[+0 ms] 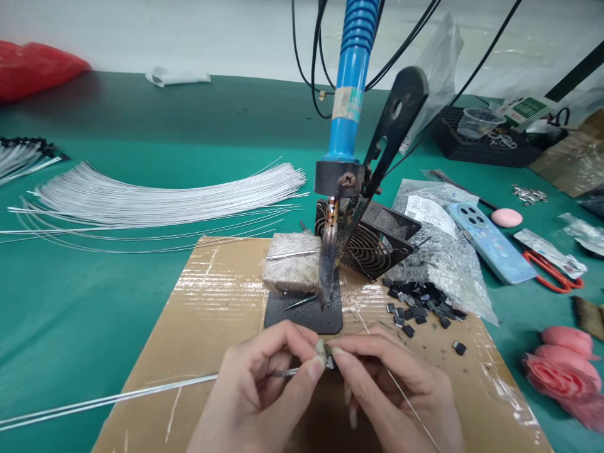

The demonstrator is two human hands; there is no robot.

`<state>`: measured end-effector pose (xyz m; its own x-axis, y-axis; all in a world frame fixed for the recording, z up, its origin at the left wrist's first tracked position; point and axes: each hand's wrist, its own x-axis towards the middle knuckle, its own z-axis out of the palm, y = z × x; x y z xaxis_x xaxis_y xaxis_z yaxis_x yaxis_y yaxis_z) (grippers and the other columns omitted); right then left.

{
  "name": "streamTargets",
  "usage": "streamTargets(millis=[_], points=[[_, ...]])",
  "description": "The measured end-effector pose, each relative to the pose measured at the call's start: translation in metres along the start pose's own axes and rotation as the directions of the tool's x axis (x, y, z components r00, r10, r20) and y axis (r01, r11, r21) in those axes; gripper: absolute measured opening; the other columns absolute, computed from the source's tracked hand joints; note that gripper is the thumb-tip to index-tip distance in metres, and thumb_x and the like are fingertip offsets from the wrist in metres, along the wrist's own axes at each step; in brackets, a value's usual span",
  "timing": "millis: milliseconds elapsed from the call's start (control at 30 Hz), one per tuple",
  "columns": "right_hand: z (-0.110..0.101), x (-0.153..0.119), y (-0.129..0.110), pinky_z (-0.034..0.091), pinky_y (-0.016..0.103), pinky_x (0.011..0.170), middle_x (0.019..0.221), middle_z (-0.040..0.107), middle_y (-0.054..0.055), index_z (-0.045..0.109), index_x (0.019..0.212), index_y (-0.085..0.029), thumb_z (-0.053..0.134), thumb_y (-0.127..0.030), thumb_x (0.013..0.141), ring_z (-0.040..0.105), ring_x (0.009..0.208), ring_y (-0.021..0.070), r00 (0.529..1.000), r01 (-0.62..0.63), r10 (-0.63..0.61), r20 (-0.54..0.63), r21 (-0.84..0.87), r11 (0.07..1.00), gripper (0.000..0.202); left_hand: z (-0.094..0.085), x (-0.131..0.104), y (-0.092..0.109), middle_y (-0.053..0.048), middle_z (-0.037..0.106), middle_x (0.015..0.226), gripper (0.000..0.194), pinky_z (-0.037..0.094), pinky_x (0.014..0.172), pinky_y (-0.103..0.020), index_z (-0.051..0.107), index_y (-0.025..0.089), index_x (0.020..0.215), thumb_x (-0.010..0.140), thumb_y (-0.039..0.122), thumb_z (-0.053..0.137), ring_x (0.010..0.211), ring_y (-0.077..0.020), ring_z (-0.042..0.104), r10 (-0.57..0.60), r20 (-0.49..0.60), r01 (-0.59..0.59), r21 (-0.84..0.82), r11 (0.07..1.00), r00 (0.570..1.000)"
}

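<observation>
Small dark square component (330,362), pinched between thumb and fingertip, sits at the lower centre of the frame, where the two hands meet over the brown taped cardboard sheet (212,327). The left hand (264,390) is closed on a thin silver-grey wire (141,395) that runs off toward the lower left edge; the right hand (391,390) is closed on the component, and a second fine wire (401,393) trails from it toward the lower right.

Just above the fingertips stands the blue-handled soldering iron (349,94), clamped upright in a black metal stand (306,311), its discoloured tip (327,277) pointing down at the base plate. I judge this the chief hazard: the knuckles are near that tip, and a small lift of either hand could bring skin or wire against it. The component is tiny, so a loosened pinch could drop it among the loose black parts (419,305) scattered at centre right, where it would be hard to pick out. The long wire could also snag on the cardboard edge and tug the joint apart.

Room is tight ahead, blocked by the stand, the grey wrapped block (292,267) and the black fan grille (372,245). The green worktop (94,302) at left is freer, though a fanned bundle of silver wires (155,195) lies there. To the right lie a light-blue phone (491,242) and pink fabric roses (566,365).
</observation>
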<state>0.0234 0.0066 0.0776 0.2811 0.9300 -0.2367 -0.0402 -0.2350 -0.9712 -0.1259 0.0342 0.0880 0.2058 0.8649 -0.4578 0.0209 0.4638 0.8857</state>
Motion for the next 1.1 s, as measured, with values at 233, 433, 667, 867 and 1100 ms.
streamTargets(millis=[233,433,667,867,1100], points=[[0.001,-0.001,0.003,0.041,0.016,0.045,0.069,0.062,-0.004,0.083,0.088,-0.039,0.079,-0.040,0.080,0.051,0.048,0.0039,0.999,0.034,-0.034,-0.022,0.001,0.999,0.009,0.001,0.003,0.002,0.001,0.071,0.085,0.033,0.045,0.063,-0.013,0.068,0.018,0.066,0.077,0.045,0.084,0.067,-0.0077,0.061,0.012,-0.012,-0.012,-0.050,0.999,1.000],[0.002,-0.001,0.005,0.040,0.015,0.045,0.069,0.061,-0.004,0.083,0.087,-0.037,0.078,-0.040,0.081,0.052,0.048,0.0038,0.999,0.042,-0.042,-0.028,0.003,0.999,0.008,0.003,0.004,0.003,0.000,0.072,0.086,0.033,0.046,0.064,-0.014,0.067,0.018,0.065,0.076,0.044,0.084,0.069,-0.0091,0.063,-0.016,-0.032,0.015,-0.038,0.999,0.999],[0.002,0.000,0.008,0.040,0.014,0.045,0.071,0.063,-0.005,0.082,0.086,-0.038,0.078,-0.041,0.081,0.052,0.047,0.0025,0.999,0.034,-0.034,-0.029,-0.006,0.999,0.007,0.003,0.003,0.003,0.000,0.073,0.085,0.029,0.047,0.065,-0.015,0.067,0.019,0.065,0.077,0.042,0.081,0.073,-0.0113,0.066,0.001,-0.044,0.000,0.020,1.000,0.999],[0.003,-0.003,0.008,0.044,0.017,0.052,0.074,0.063,-0.004,0.078,0.091,-0.033,0.066,-0.049,0.093,0.055,0.052,0.0043,0.996,0.057,-0.058,-0.061,-0.015,0.998,0.021,0.004,0.006,0.001,-0.001,0.072,0.085,0.029,0.047,0.065,-0.017,0.066,0.019,0.066,0.079,0.041,0.079,0.073,-0.0128,0.065,0.013,-0.039,-0.013,0.011,1.000,0.999],[-0.019,-0.005,0.012,0.044,0.023,0.056,0.084,0.059,-0.004,0.059,0.132,-0.036,0.042,-0.047,0.106,0.052,0.056,0.0073,0.963,0.131,-0.169,-0.211,-0.181,0.975,0.033,0.006,0.007,0.002,0.002,0.068,0.084,0.026,0.040,0.061,-0.012,0.064,0.019,0.063,0.072,0.036,0.082,0.071,-0.0081,0.060,0.008,-0.134,-0.005,0.021,1.000,0.991]])
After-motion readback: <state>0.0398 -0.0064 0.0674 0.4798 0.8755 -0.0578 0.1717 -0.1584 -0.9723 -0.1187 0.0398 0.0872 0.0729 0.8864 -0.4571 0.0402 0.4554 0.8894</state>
